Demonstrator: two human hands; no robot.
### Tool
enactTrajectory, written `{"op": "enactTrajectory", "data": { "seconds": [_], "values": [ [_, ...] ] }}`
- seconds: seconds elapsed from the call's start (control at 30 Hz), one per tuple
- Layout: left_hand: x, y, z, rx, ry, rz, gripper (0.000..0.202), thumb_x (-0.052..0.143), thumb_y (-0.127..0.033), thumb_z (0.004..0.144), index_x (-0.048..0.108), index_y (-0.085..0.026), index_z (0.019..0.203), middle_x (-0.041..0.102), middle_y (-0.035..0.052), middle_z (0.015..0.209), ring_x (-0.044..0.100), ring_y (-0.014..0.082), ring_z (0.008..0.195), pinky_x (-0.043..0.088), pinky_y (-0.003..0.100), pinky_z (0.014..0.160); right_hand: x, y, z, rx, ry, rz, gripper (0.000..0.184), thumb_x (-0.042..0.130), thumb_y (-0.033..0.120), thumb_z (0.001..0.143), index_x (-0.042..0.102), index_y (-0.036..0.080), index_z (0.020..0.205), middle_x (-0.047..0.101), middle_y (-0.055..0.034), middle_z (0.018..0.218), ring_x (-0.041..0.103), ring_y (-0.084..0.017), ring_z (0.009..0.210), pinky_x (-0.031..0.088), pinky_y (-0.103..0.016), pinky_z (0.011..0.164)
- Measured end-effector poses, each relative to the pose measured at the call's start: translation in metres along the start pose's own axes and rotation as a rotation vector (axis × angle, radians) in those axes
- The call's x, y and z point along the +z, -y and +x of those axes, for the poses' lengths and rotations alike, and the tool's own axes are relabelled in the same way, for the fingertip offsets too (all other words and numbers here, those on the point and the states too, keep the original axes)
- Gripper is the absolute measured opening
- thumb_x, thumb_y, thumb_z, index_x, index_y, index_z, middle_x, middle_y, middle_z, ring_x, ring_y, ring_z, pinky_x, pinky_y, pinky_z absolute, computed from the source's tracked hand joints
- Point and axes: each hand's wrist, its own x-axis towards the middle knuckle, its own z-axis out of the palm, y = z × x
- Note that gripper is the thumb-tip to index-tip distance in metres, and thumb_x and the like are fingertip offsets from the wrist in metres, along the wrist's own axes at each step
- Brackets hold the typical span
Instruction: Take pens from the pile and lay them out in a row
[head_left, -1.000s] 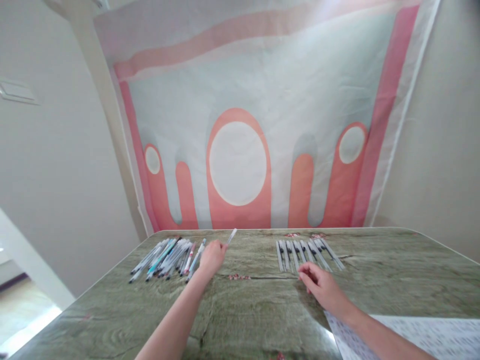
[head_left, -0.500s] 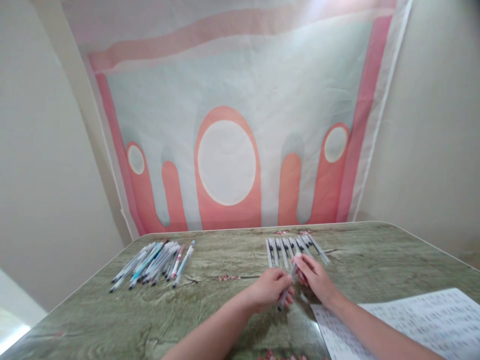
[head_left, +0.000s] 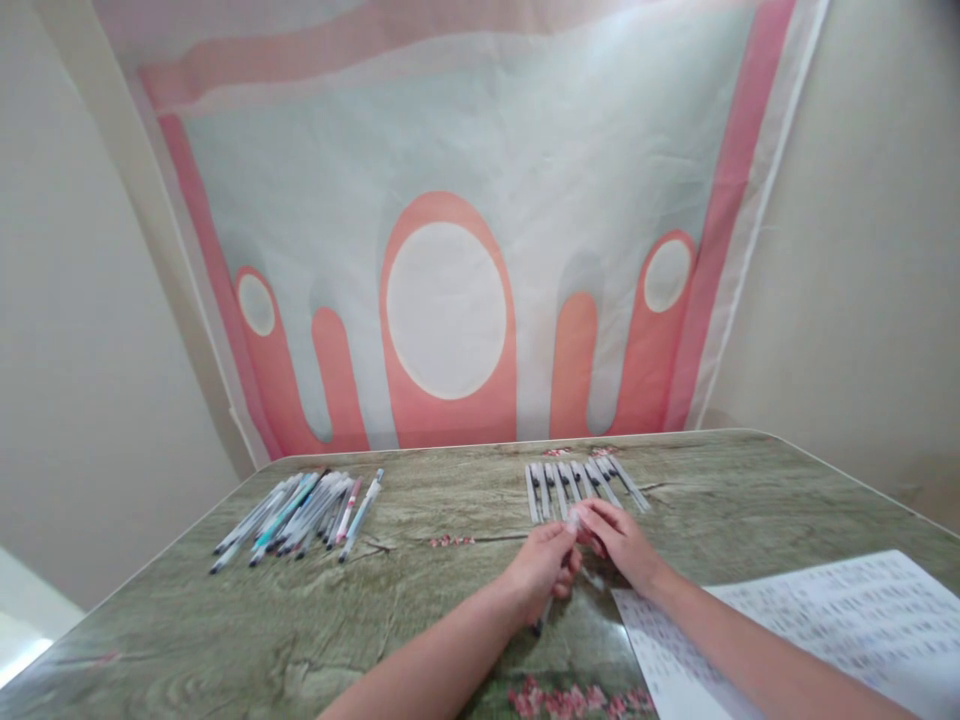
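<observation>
A: State the position of the pen (head_left: 543, 618).
B: Below and right of the frame's centre, between the two hands. Its dark end projects beneath the left hand (head_left: 546, 572); its clear upper end shows at the fingertips of the right hand (head_left: 616, 542).

A: State each grip.
B: Left: fingers curled closed around the barrel. Right: thumb and fingers pinched narrow on the upper end. Fine finger placement is blurred.

A: Orientation of the pen?
B: Tilted, dark end down and toward the lower left. The hands hide most of the barrel. Contact between the dark end and the table (head_left: 337, 622) cannot be determined.

A: Nearest items?
B: The row (head_left: 559, 492) of clear pens, right of centre, directly above the hands in the frame. Its pens lie side by side; those on the right slant. Contact with the right hand cannot be determined.

A: Items farther out?
B: The pile (head_left: 315, 512) of pens, left of centre, well apart from the hands. It includes a teal pen (head_left: 283, 515) and a pink-and-white pen (head_left: 347, 515). The paper (head_left: 840, 600), covered in printed marks, lies at lower right, beneath the right forearm.

A: Background?
B: A pink-and-grey hanging (head_left: 446, 310) fills the upper centre.
</observation>
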Motion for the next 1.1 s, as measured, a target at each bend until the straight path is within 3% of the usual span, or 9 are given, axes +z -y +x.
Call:
{"op": "enactTrajectory", "data": {
  "seconds": [0.23, 1.1],
  "values": [
    [-0.0028, 0.0015, 0.0005, -0.092, 0.033, -0.011, 0.03, 0.046, -0.049, 0.072, 0.041, -0.019, 0.076, 0.023, -0.0105, 0.045, 0.014, 0.0008, 0.033, 0.003, 0.018, 0.039, -0.0014, 0.0016, -0.0001, 0.033, 0.064, 0.005, 0.032, 0.044, 0.044, 0.079, 0.055, 0.016, 0.09, 0.046, 0.0041, 0.053, 0.039, -0.008, 0.045, 0.029, -0.02, 0.043],
    [-0.0076, -0.0021, -0.0014, -0.13, 0.144, -0.044, 0.028, 0.044, -0.049, 0.074, 0.039, -0.021, 0.078, 0.018, -0.0103, 0.045, 0.011, 0.0016, 0.033, 0.002, 0.015, 0.039, 0.001, 0.0078, -0.0004, 0.056, 0.103, 0.066, 0.037, 0.044, 0.052, 0.076, 0.053, 0.017, 0.081, 0.048, 0.004, 0.052, 0.037, -0.007, 0.043, 0.028, -0.02, 0.042]
  ]
}}
